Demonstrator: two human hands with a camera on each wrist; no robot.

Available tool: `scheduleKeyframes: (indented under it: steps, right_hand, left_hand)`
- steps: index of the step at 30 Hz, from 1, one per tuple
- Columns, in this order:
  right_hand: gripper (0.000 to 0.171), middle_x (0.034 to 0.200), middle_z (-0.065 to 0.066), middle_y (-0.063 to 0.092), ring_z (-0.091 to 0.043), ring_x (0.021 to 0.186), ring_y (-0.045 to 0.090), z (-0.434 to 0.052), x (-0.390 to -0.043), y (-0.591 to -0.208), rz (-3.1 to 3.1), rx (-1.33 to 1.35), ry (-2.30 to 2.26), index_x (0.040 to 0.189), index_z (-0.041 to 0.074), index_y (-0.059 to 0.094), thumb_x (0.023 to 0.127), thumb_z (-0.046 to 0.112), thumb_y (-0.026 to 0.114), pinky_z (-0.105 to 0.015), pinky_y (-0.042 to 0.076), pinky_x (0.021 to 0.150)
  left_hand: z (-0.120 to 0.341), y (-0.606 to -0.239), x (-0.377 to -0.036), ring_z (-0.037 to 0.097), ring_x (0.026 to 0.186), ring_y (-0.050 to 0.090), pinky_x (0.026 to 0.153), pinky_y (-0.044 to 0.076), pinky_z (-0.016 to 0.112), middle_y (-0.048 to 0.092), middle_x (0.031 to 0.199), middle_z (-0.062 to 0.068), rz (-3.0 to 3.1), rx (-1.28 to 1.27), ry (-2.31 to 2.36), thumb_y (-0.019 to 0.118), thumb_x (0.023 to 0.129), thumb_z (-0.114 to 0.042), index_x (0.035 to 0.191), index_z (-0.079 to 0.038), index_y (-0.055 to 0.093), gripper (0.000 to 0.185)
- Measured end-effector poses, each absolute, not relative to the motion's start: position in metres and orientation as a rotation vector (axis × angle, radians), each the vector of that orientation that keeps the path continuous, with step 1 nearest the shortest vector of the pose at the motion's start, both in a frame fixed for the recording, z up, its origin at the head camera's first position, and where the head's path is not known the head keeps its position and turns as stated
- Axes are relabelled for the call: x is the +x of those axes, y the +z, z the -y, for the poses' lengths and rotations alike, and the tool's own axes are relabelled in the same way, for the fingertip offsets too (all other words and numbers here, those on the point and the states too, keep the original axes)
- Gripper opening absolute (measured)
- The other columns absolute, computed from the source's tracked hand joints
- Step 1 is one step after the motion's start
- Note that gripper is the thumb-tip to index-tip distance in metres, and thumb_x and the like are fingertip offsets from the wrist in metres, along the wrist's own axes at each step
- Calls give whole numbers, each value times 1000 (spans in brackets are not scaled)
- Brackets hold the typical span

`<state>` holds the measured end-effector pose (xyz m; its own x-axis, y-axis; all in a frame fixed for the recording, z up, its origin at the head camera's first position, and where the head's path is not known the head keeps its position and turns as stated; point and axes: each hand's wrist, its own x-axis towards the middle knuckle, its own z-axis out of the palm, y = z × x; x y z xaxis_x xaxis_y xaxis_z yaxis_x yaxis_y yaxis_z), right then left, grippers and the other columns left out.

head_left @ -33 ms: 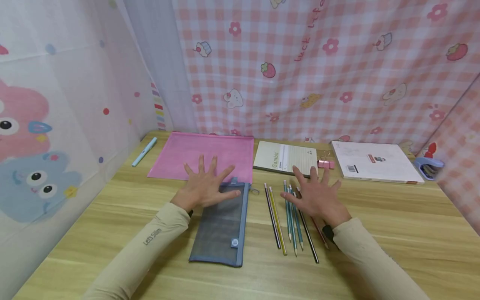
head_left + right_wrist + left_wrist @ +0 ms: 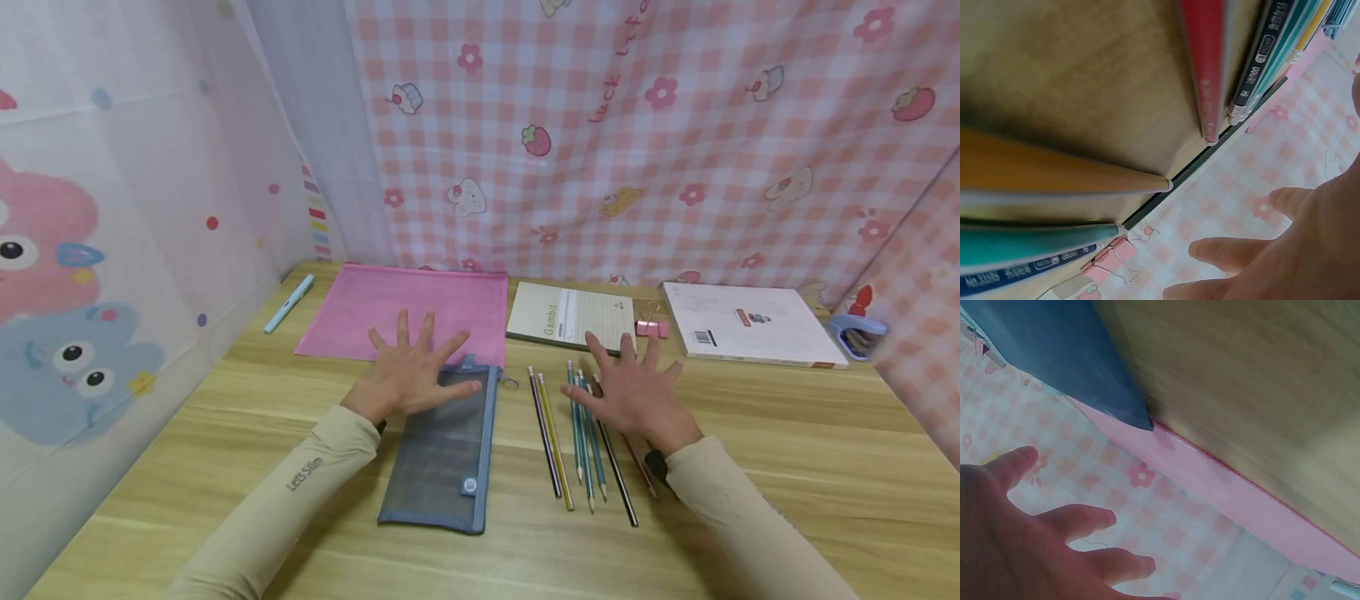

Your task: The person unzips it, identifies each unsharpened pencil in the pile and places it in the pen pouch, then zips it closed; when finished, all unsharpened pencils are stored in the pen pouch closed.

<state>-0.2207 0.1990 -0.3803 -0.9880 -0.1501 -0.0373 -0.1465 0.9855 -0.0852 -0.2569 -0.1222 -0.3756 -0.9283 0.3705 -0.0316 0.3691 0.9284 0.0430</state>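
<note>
Left hand (image 2: 408, 371), right hand (image 2: 637, 396) splayed over pouch (image 2: 442, 467), pencils (image 2: 617, 467)

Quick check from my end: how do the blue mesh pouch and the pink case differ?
The blue mesh pouch is dark blue-gray; the pink case is bright pink.
The pouch is smaller and narrower; the case is larger and wider.
The pouch lies lengthwise, front to back; the case lies crosswise behind it.
Both lie flat on the table.

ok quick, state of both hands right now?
Left hand: open, spread, holding nothing, above the blue mesh pouch.
Right hand: open, spread, holding nothing, above the pencils.
</note>
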Motion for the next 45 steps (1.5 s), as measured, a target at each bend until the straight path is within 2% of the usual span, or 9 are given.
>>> scheduleKeyframes:
  steps: [9,13,18,20,23,28,36,40,45]
  right_hand:
    - [97,161,-35,19,-67,145,8,-198,-222,-383,-3087,-242,-110,162,25,12,88,84,33,-91,15,98]
    - [90,159,-33,27,-67,144,14,-189,-223,-382,-3117,-326,-147,161,21,20,92,75,41,-88,22,99]
    - [63,142,-28,53,-52,135,46,-162,-229,-377,-3090,-617,-394,143,3,51,96,43,62,-67,42,105]
    - [51,132,-23,63,-41,123,58,-149,-235,-372,-3008,-735,-520,132,0,60,94,34,67,-56,48,104]
    - [40,119,-18,71,-32,109,66,-132,-245,-366,-2890,-802,-606,121,0,66,93,28,70,-48,53,96]
    - [29,101,-12,73,-23,90,67,-115,-260,-362,-2842,-679,-552,112,6,70,89,24,74,-37,55,80]
    - [7,78,-2,68,-15,71,56,-102,-270,-374,-2832,-608,-548,80,11,70,79,13,76,-24,42,63]
    - [3,78,-2,67,-16,71,56,-100,-270,-373,-2841,-601,-631,79,9,70,82,8,70,-23,42,60]
    - [5,79,-6,66,-14,69,54,-102,-261,-361,-2760,-550,-1032,85,6,67,89,6,65,-24,43,60]
  left_hand:
    - [121,-376,-256,59,150,5,101,8,90,12,169,19,-3034,614,86,37,85,-86,158,-44,22,86]
    - [119,-375,-260,57,151,7,107,11,86,16,168,18,-2963,734,182,37,91,-78,158,-36,27,79]
    - [115,-375,-270,42,147,37,120,31,59,43,156,20,-2865,1057,295,57,99,-45,145,-11,51,59]
    - [113,-375,-276,35,137,50,118,38,48,55,144,17,-2852,1168,310,66,95,-34,138,-7,57,51]
    - [108,-376,-283,29,127,58,114,42,45,65,130,12,-2828,1234,344,73,91,-27,131,-6,62,47]
    - [104,-376,-291,27,120,61,113,42,44,69,123,10,-2793,1276,362,77,86,-21,126,-6,65,44]
    - [99,-379,-297,26,113,67,105,50,41,72,119,12,-2746,1299,432,78,84,-15,122,-1,68,41]
    - [98,-379,-299,25,110,68,100,53,40,74,117,12,-2737,1281,500,74,87,-15,121,-2,68,36]
    - [101,-377,-302,24,110,68,96,55,41,73,118,12,-2681,1207,750,57,99,-15,122,-4,69,28]
